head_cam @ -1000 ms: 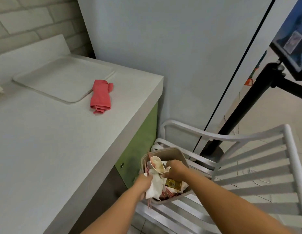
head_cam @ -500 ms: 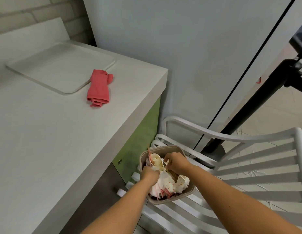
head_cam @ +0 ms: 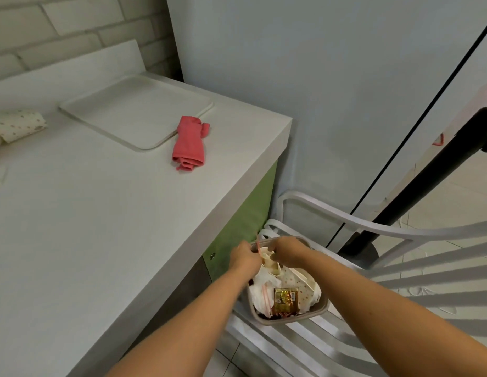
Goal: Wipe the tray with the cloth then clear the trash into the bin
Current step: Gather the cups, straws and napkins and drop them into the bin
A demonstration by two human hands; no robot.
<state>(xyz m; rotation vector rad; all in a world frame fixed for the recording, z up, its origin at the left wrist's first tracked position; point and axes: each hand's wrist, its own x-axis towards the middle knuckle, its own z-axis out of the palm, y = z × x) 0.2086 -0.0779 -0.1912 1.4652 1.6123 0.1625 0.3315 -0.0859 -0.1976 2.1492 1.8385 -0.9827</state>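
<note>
pinching crumpled cream paper trash [head_cam: 269, 263] with curled fingers, the left hand [head_cam: 245, 258] and right hand [head_cam: 288, 253] meet over the small tan bin [head_cam: 291, 320], heaped full, on a white slatted chair [head_cam: 332, 212] near right. far left on the counter [head_cam: 87, 227] the pale tray [head_cam: 136, 110] lies flat, the folded pink cloth [head_cam: 188, 142] touching its near right corner.

The left hand [head_cam: 244, 257] and right hand [head_cam: 289, 251] have moved to the far rim of the bin [head_cam: 296, 319], pinching trash [head_cam: 269, 263].

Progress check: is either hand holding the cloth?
No, the cloth lies on the counter; left hand and right hand grip binned trash.
</note>
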